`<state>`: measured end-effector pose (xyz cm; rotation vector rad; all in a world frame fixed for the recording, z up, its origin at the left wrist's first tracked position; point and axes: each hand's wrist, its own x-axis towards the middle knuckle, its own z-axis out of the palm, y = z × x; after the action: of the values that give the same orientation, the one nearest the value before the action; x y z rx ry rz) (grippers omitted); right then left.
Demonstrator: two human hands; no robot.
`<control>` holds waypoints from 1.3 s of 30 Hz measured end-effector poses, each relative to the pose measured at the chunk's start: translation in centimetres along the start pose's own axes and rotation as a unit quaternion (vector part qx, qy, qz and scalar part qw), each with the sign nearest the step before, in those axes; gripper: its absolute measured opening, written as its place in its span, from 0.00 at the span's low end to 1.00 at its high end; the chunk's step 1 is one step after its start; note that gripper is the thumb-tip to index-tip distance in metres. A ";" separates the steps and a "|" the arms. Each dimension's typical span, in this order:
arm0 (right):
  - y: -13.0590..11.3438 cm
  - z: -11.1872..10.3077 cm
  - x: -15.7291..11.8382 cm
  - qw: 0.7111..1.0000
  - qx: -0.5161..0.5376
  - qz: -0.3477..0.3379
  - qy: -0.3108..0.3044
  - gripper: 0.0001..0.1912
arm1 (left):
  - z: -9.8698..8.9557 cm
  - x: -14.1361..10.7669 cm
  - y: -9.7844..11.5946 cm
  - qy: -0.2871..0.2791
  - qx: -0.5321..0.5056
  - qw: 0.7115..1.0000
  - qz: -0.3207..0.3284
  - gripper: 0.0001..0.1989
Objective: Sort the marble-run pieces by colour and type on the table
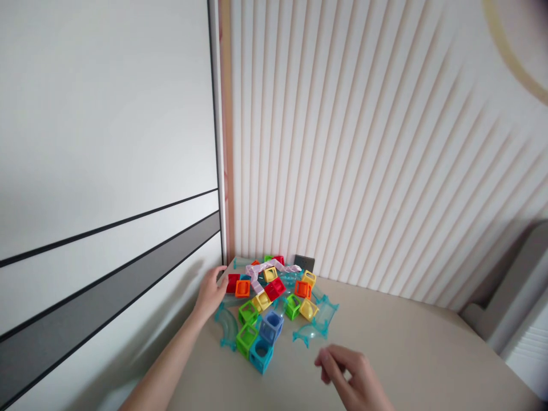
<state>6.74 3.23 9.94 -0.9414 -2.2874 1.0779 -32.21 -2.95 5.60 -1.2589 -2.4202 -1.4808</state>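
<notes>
The red block (233, 283) sits at the left edge of the pile on your table (411, 342), just beside the fingers of your left hand (210, 292). That grip is partly open, a gap showing between index finger and thumb; you cannot tell whether it has hold of the block. An orange block (242, 289) stands next to the red one, and a pink strip (280, 265) lies bent across the pile. Nearer you are a green block (247, 339) and a light blue block (261, 355), with a curved teal track piece (228, 328) to their left. Your right hand (347, 374) is near the pile's right front, its grip loosely curled; you cannot tell whether anything is inside. A ribbed wall (342, 142) rises behind.
</notes>
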 end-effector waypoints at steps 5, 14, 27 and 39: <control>-3.0 1.0 8.6 0.993 -0.084 -0.072 0.040 0.21 | 3.5 1.4 -1.8 0.015 0.051 0.998 -0.016 0.17; -0.6 6.7 14.6 0.990 -0.118 -0.062 0.052 0.27 | 4.9 1.0 -4.1 -0.037 0.078 0.996 -0.037 0.17; -0.2 7.1 15.0 0.993 -0.115 -0.031 0.019 0.26 | 5.2 0.6 -6.5 -0.115 0.042 0.989 -0.082 0.28; 0.5 7.2 15.2 0.998 -0.048 -0.022 0.035 0.31 | 5.2 1.1 -8.4 -0.122 -0.032 0.991 -0.052 0.32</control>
<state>-7.81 11.08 6.68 -0.9471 -2.3085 0.9086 -36.56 -0.14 -2.84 -1.4255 -2.6488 -1.5218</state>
